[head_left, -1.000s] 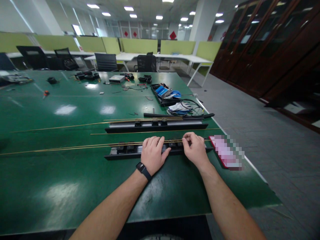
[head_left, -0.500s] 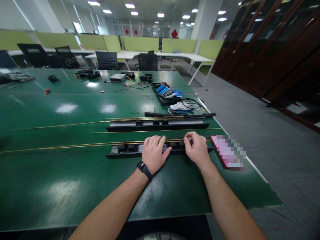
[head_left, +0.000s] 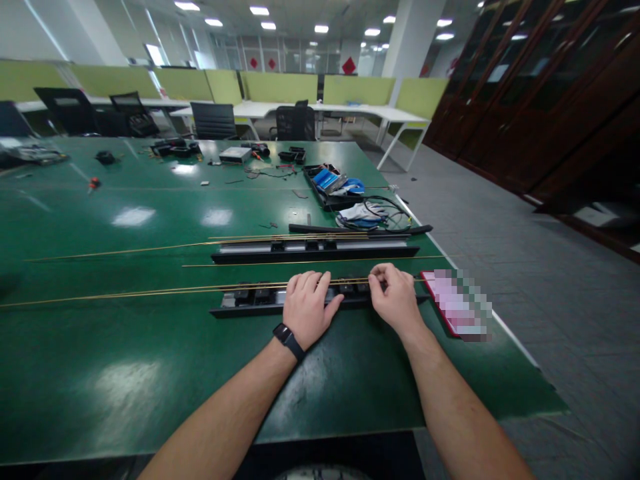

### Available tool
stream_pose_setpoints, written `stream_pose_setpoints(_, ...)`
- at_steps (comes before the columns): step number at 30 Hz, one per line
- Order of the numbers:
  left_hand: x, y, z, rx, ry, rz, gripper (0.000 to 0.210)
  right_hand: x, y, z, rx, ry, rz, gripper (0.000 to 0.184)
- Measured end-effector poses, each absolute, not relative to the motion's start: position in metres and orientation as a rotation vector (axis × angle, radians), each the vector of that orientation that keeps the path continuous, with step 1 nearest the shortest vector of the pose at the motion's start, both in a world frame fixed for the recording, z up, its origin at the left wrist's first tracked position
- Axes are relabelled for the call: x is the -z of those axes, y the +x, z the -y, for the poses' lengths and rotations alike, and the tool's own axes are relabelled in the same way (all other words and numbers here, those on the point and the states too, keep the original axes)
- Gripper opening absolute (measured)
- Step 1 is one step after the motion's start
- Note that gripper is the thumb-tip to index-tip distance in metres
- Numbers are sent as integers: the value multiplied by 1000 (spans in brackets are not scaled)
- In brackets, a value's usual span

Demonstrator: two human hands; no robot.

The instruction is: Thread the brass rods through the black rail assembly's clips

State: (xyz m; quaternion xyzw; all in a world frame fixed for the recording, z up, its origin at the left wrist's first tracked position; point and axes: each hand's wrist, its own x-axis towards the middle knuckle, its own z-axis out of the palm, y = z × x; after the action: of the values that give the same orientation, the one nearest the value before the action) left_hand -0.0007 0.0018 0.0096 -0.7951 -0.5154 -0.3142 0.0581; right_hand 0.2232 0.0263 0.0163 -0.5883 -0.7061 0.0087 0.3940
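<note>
A black rail (head_left: 247, 311) with dark blocks in its channel lies crosswise before me. Long thin brass-coloured rods (head_left: 150, 292) run along its top and stretch far out to the left. My left hand (head_left: 306, 305) rests across the rail's middle, fingers spread over the rods and thumb out to the right. Towards the rail's right end, my right hand (head_left: 395, 297) is closed in a pinch at the rods, fingertips together. Its grip partly hides the rods. Behind lies a second black rail (head_left: 320, 255) with more rods on it, and a single rod (head_left: 240, 265) lies between the two rails.
A red-edged flat object (head_left: 450, 303), partly pixelated, lies right of my right hand, near the green table's (head_left: 165, 373) edge. Farther back are a black strip (head_left: 350, 229), white gloves (head_left: 367, 213), and a black tray (head_left: 320, 193) holding blue items.
</note>
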Motion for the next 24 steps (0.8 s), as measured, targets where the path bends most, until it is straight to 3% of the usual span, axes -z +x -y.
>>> stream_pose_setpoints(24,-6,-1,0,964,-2375,1532,45,-11,222,-25,-23,-1465,1785,8)
